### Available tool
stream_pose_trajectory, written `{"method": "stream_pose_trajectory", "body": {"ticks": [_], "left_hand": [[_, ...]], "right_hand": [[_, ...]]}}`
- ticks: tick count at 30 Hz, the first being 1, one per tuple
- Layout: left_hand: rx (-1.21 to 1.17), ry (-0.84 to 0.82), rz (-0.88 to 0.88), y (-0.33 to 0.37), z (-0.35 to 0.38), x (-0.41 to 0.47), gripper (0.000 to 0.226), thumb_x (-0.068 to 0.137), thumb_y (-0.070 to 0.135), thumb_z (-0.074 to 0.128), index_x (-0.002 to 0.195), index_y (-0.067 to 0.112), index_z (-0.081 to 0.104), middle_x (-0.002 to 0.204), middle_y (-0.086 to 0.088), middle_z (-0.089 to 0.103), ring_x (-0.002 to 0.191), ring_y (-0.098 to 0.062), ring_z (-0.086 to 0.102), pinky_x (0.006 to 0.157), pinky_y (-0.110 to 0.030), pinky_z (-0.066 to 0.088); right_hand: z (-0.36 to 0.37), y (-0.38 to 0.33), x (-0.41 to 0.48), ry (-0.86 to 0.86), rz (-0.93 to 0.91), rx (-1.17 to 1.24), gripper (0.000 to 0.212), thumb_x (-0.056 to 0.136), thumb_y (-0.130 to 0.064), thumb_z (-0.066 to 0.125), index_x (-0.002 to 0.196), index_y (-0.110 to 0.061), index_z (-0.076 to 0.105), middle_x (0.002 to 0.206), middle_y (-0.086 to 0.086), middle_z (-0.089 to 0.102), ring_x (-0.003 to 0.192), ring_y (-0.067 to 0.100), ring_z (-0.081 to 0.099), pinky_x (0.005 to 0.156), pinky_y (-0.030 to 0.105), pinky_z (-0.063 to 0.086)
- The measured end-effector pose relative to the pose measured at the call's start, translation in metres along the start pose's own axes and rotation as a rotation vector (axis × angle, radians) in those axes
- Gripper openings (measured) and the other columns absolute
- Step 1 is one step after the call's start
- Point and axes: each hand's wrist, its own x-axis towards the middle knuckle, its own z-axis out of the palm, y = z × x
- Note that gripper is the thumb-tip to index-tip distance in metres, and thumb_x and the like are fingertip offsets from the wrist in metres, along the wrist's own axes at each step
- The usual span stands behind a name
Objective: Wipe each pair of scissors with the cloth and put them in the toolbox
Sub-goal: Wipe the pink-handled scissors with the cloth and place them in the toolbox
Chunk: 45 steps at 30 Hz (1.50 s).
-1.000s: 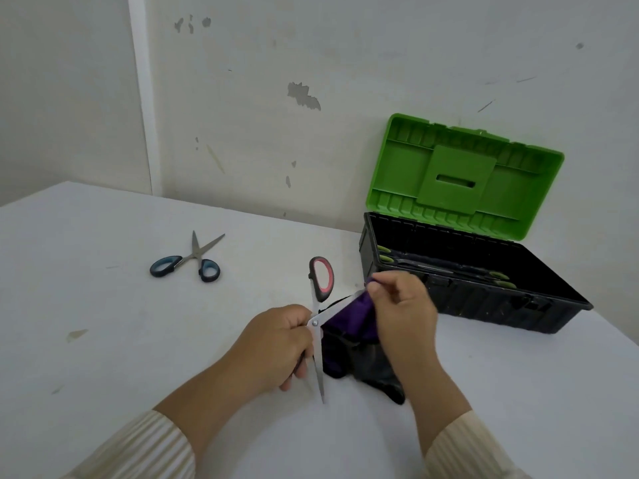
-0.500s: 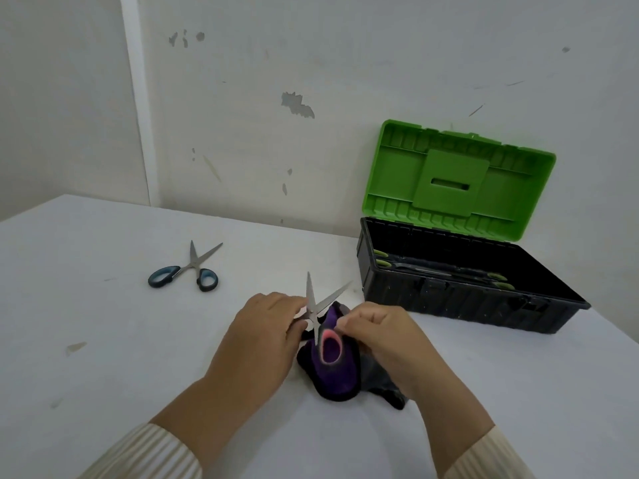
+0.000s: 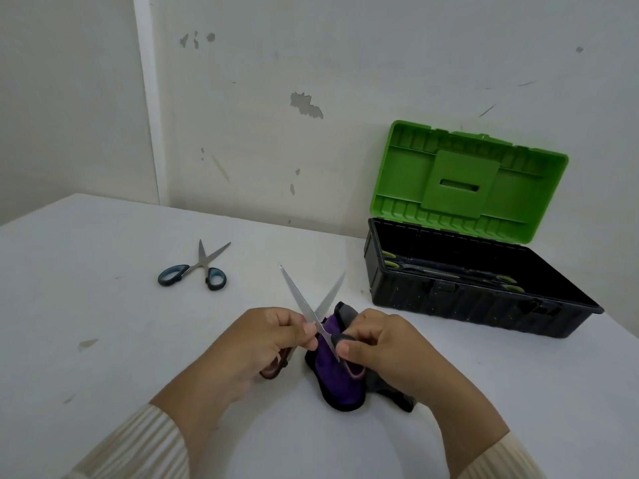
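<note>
Head view: we saw the left grip point(image 3: 266, 344) curled round one handle of the red-handled scissors point(image 3: 304, 305), whose blades were splayed and pointed away from us. The right grip point(image 3: 390, 347) pinched the purple cloth point(image 3: 337, 382) against the other handle, near the front left corner of the toolbox point(image 3: 466, 305). Well to the left of the toolbox, the blue-handled scissors point(image 3: 200, 271) lay on the surface point(image 3: 103, 323). The toolbox's green lid point(image 3: 466, 181) stood open.
</note>
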Motion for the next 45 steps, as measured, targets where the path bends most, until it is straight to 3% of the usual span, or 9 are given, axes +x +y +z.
{"method": "stream_pose_trajectory", "body": {"ticks": [4, 9, 15, 24, 26, 29, 37, 42, 45], "left_hand": [[-0.004, 0.009, 0.012, 0.002, 0.0, -0.001, 0.021, 0.084, 0.02, 0.069, 0.065, 0.011, 0.067, 0.064, -0.003, 0.067, 0.044, -0.008, 0.044, 0.039, -0.015, 0.03], [-0.044, 0.03, -0.037, 0.0, 0.003, -0.001, 0.027, 0.084, 0.014, 0.069, 0.057, 0.01, 0.065, 0.06, -0.01, 0.065, 0.053, -0.021, 0.057, 0.054, -0.03, 0.047], [0.048, 0.04, -0.031, -0.003, 0.012, -0.004, 0.028, 0.084, 0.016, 0.067, 0.058, 0.01, 0.059, 0.056, -0.011, 0.059, 0.038, -0.016, 0.041, 0.04, -0.02, 0.03], [0.068, 0.051, 0.034, -0.001, 0.014, -0.004, 0.029, 0.085, 0.009, 0.063, 0.057, 0.009, 0.054, 0.055, -0.008, 0.061, 0.038, -0.016, 0.038, 0.037, -0.018, 0.027], [0.093, 0.053, 0.057, -0.002, 0.015, -0.004, 0.03, 0.085, 0.013, 0.064, 0.057, 0.009, 0.054, 0.061, -0.015, 0.062, 0.042, -0.021, 0.038, 0.038, -0.019, 0.028], [0.075, 0.056, 0.057, -0.004, 0.015, -0.004, 0.028, 0.085, 0.01, 0.063, 0.058, 0.008, 0.056, 0.056, -0.007, 0.062, 0.036, -0.016, 0.038, 0.037, -0.018, 0.027], [0.066, 0.052, 0.06, -0.004, 0.015, -0.006, 0.029, 0.085, 0.008, 0.063, 0.058, 0.008, 0.054, 0.053, -0.006, 0.06, 0.034, -0.015, 0.036, 0.037, -0.017, 0.025], [0.127, -0.019, 0.037, 0.001, 0.016, -0.01, 0.031, 0.086, 0.013, 0.064, 0.058, 0.007, 0.052, 0.038, 0.004, 0.051, 0.033, -0.012, 0.035, 0.037, -0.018, 0.027], [0.103, -0.041, 0.002, 0.003, 0.019, -0.011, 0.031, 0.087, 0.014, 0.064, 0.06, 0.007, 0.051, 0.033, 0.006, 0.049, 0.03, -0.008, 0.034, 0.036, -0.017, 0.027]], "right_hand": [[-0.007, 0.004, -0.001, 0.058, 0.008, 0.038, 0.007, 0.081, -0.023, 0.066, 0.077, -0.026, 0.071, 0.089, -0.004, 0.059, 0.082, 0.007, 0.058, 0.073, 0.018, 0.046], [-0.012, 0.007, 0.002, 0.638, -0.132, -0.031, 0.025, 0.08, -0.002, 0.062, 0.081, -0.027, 0.068, 0.088, -0.015, 0.056, 0.083, -0.004, 0.055, 0.075, 0.007, 0.044], [0.033, -0.005, 0.011, 0.473, -0.34, -0.286, 0.017, 0.077, -0.002, 0.058, 0.086, -0.011, 0.069, 0.082, 0.001, 0.066, 0.078, 0.01, 0.056, 0.071, 0.013, 0.043], [0.027, -0.004, 0.014, 0.452, -0.318, -0.151, 0.016, 0.083, -0.006, 0.06, 0.089, -0.013, 0.073, 0.086, 0.002, 0.063, 0.078, 0.004, 0.053, 0.07, 0.003, 0.039], [0.022, -0.003, 0.016, 0.507, -0.324, -0.186, 0.017, 0.081, 0.0, 0.062, 0.088, -0.01, 0.073, 0.086, 0.006, 0.066, 0.08, 0.0, 0.055, 0.075, 0.006, 0.044], [0.033, -0.007, 0.009, 0.426, -0.394, -0.314, 0.016, 0.07, -0.005, 0.063, 0.076, -0.013, 0.074, 0.074, 0.006, 0.067, 0.065, 0.009, 0.063, 0.059, 0.017, 0.052], [0.037, -0.007, 0.008, 0.379, -0.327, -0.122, 0.017, 0.083, -0.008, 0.059, 0.084, -0.016, 0.073, 0.083, 0.002, 0.065, 0.073, 0.003, 0.053, 0.066, 0.008, 0.041], [0.005, 0.016, 0.025, 0.691, -0.125, 0.028, 0.02, 0.079, -0.003, 0.065, 0.081, -0.02, 0.074, 0.087, 0.001, 0.067, 0.078, -0.001, 0.058, 0.077, 0.003, 0.04], [-0.015, 0.028, 0.015, 0.83, 0.019, 0.408, 0.027, 0.081, -0.007, 0.064, 0.076, -0.033, 0.069, 0.09, -0.005, 0.07, 0.088, 0.013, 0.064, 0.087, 0.029, 0.051]]}}
